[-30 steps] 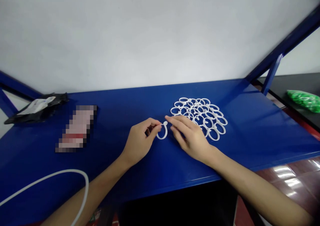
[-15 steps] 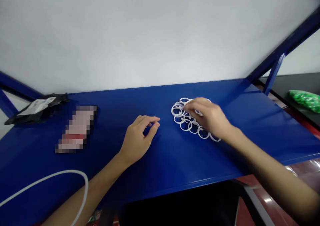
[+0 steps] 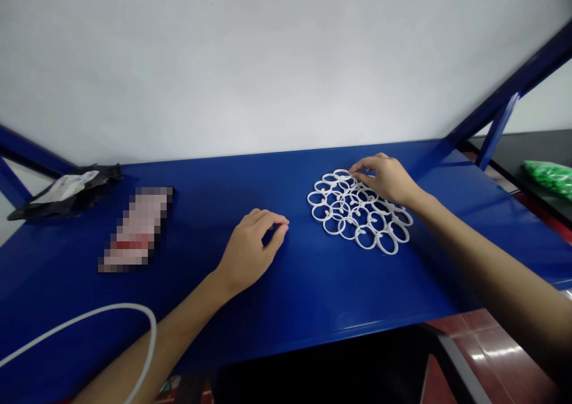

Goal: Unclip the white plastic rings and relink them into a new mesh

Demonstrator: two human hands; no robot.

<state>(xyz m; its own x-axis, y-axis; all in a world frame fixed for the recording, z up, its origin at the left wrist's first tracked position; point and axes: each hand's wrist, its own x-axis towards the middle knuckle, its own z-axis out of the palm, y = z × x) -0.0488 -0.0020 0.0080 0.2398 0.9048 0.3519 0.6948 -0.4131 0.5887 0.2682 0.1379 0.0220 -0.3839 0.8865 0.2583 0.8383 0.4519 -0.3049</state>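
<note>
A flat cluster of several linked white plastic rings (image 3: 363,219) lies on the blue table (image 3: 201,213), right of the middle. My right hand (image 3: 385,179) reaches over the cluster's far edge, and its thumb and fingers are pinched on a white ring there. My left hand (image 3: 251,244) rests on the table left of the cluster and apart from it. Its fingers are curled in, the thumb is against the forefinger, and nothing shows in them.
A black pouch with a white label (image 3: 67,192) lies at the far left, with a blurred-out flat object (image 3: 136,228) beside it. A white hose (image 3: 111,317) loops at the near left. Slanted blue frame struts (image 3: 504,112) rise at the right. A green heap (image 3: 552,177) lies on a black table beyond.
One second ago both hands held a single white ring between them. My right hand then carried it to the cluster and now pinches at the cluster's far edge. My left hand stayed put, with nothing in it.
</note>
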